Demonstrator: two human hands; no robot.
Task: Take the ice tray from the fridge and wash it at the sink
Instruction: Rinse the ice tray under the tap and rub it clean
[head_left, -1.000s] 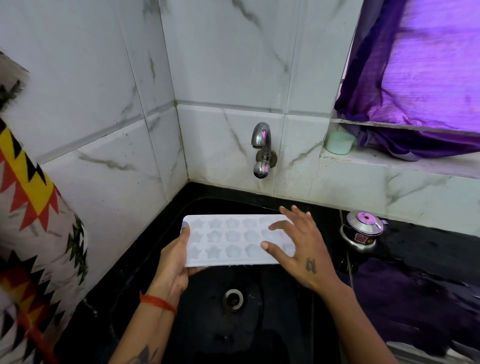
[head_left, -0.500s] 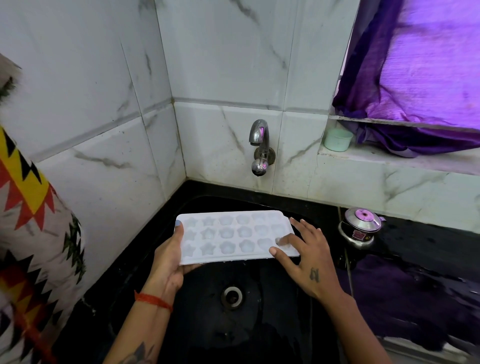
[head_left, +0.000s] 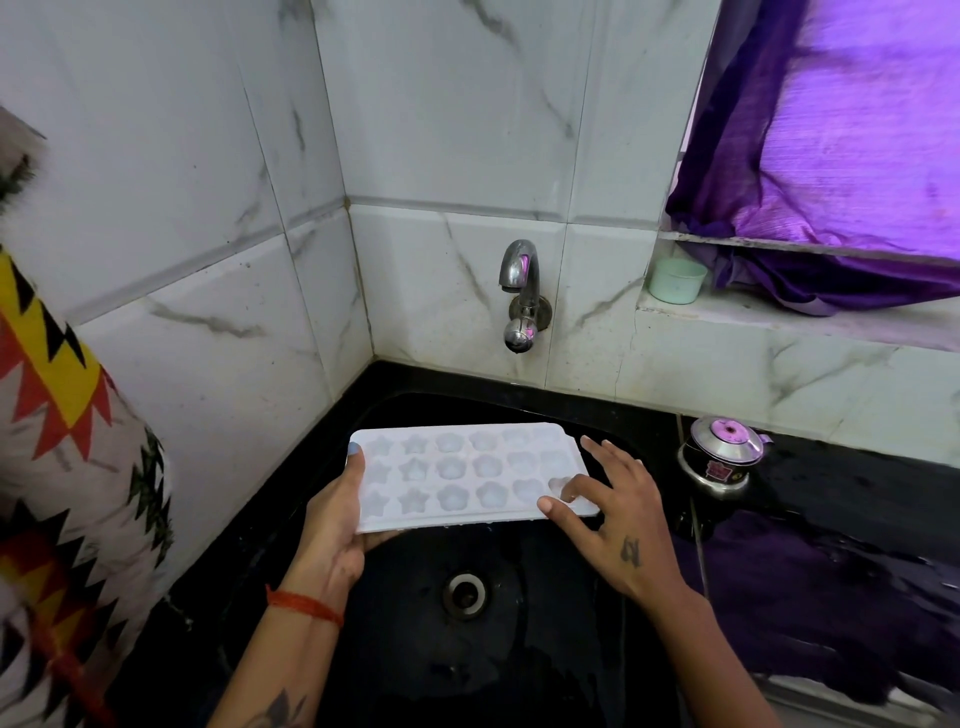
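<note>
over black sink (head_left: 613, 415), ice tray (head_left: 467, 475) between left hand (head_left: 332, 525) and right hand (head_left: 618, 525).

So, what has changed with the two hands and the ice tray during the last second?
The right hand slid from the middle of the ice tray to its right end, where its fingers now rest on the corner cells. The left hand kept its grip on the left edge, thumb on top, holding the tray level over the sink. No water runs from the tap, as before.
</note>
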